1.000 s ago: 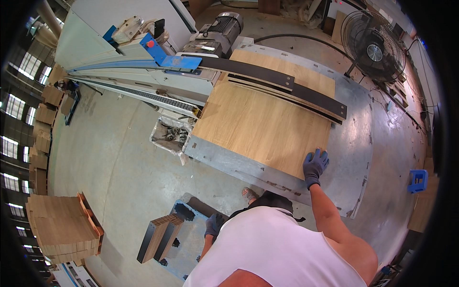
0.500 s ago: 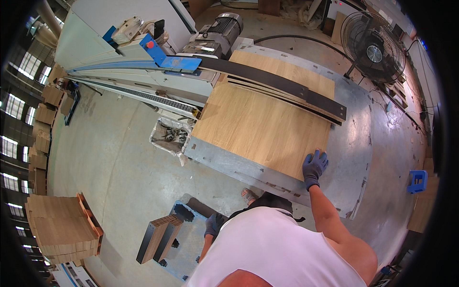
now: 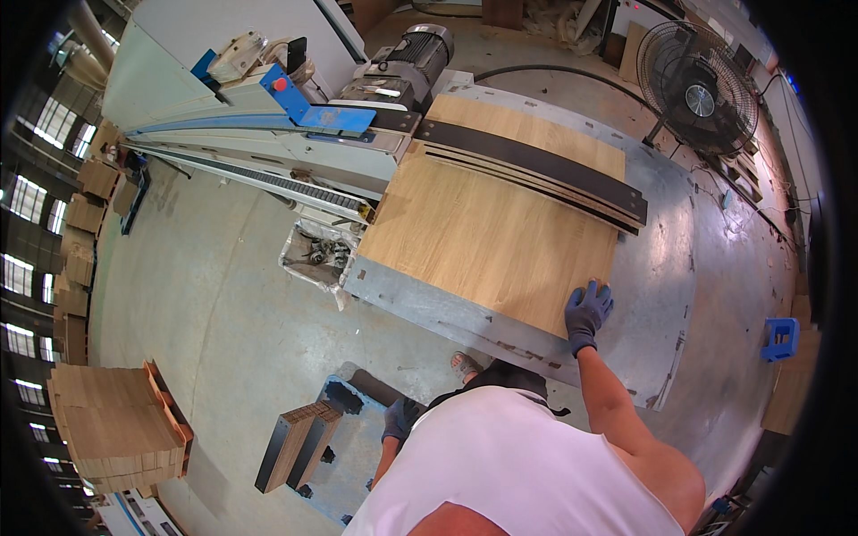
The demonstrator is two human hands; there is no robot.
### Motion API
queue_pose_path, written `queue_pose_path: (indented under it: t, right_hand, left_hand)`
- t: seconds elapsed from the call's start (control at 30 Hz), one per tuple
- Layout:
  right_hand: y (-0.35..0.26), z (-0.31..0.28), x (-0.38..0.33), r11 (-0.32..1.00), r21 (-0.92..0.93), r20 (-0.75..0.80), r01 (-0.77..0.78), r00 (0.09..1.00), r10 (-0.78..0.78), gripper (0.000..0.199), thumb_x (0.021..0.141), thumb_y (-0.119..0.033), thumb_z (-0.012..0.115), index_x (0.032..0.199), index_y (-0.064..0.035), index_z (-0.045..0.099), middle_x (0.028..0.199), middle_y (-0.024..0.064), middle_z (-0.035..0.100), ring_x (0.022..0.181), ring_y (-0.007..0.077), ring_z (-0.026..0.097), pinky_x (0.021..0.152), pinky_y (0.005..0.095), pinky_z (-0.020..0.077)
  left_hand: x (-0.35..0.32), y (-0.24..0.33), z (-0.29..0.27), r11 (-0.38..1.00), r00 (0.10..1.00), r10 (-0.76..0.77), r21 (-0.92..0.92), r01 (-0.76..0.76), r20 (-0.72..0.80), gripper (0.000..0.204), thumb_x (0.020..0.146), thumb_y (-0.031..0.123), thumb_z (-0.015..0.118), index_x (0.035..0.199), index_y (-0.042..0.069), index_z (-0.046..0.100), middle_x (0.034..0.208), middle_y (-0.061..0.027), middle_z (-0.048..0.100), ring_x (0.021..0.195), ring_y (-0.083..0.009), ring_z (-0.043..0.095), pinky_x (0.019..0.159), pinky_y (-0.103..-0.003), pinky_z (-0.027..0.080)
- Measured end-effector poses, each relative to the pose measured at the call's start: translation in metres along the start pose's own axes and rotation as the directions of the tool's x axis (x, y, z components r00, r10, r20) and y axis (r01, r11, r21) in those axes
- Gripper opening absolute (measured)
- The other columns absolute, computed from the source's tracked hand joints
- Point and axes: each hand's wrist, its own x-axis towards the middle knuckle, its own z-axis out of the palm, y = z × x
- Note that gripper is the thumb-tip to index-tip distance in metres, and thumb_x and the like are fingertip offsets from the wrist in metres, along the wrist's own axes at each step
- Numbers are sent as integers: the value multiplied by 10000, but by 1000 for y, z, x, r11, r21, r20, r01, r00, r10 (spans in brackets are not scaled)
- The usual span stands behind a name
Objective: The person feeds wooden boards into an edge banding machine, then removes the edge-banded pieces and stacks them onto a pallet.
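Observation:
My right hand (image 3: 587, 314), in a grey-blue glove, lies flat with its fingers spread on the near right corner of a light wood-grain board (image 3: 483, 241). My left hand (image 3: 399, 418), gloved too, hangs low by my side, beside a blue stand (image 3: 357, 456); its fingers are partly hidden. Several long narrow strips lie across the board, beyond my right hand. The farthest is a dark-faced strip (image 3: 536, 165). Its left end sits apart from another dark strip end (image 3: 398, 120) showing at the machine's blue guide plate (image 3: 338, 118). Neither hand touches the strips.
A grey metal table (image 3: 657, 268) bears the board. At the left stands the machine with a motor (image 3: 416, 54) and a roller rail (image 3: 295, 183). Below it is a lined scrap bin (image 3: 317, 255). A fan (image 3: 697, 89), stacked panels (image 3: 116, 424) and two blocks (image 3: 295, 442) stand around.
The dark strip, earlier in line with the machine's guide plate, has its left end swung slightly toward me, and another strip end shows behind it. Both hands stay put.

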Motion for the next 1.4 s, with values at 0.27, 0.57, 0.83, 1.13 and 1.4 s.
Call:
queue_pose_path:
  t: [0.27, 0.57, 0.83, 1.13, 1.4]
  right_hand:
    - [0, 1, -1, 1000, -8, 12, -1, 1000, 1, 454, 864, -305, 595, 1263, -91, 563, 1325, 279, 484, 1236, 420, 466, 1050, 536, 327]
    - [2, 1, -2, 1000, -24, 15, -14, 1000, 15, 448, 865, -301, 590, 1257, -86, 570, 1318, 282, 489, 1232, 416, 468, 1054, 530, 320]
    - [-6, 3, 4, 1000, -23, -18, 11, 1000, -11, 467, 859, -304, 587, 1271, -86, 557, 1313, 288, 489, 1242, 419, 460, 1061, 539, 310]
    - [-7, 0, 0, 999, -8, -16, 40, 999, -40, 456, 853, -290, 583, 1247, -60, 568, 1295, 292, 490, 1220, 430, 465, 1040, 544, 325]
    - [2, -5, -2, 998, -4, -2, 64, 998, -64, 455, 848, -266, 587, 1239, -35, 566, 1275, 295, 494, 1211, 441, 458, 1032, 541, 327]
  left_hand:
    - [-1, 1, 0, 1000, 1000, 3, 29, -4, 10, 362, 946, 304, 473, 1206, 64, 550, 1255, -143, 596, 1082, -314, 606, 870, -455, 514]
    - [-2, 2, 4, 1000, 1000, -17, 25, 17, 6, 338, 936, 305, 484, 1178, 81, 560, 1214, -136, 607, 1049, -328, 604, 868, -466, 513]
    - [43, 25, 6, 793, 921, 364, 471, -386, 141, 284, 920, 266, 528, 1094, 56, 607, 1001, -99, 654, 864, -272, 651, 636, -387, 517]
    - [13, 197, 166, 437, 478, 877, 501, -747, -52, 558, 904, 287, 562, 1330, -63, 477, 1301, -302, 526, 1244, -389, 482, 1031, -386, 380]
    - [-11, 213, 290, 548, 293, 829, 797, -252, -477, 640, 888, 341, 543, 1386, -36, 400, 1376, -437, 335, 1226, -534, 450, 981, -501, 428]
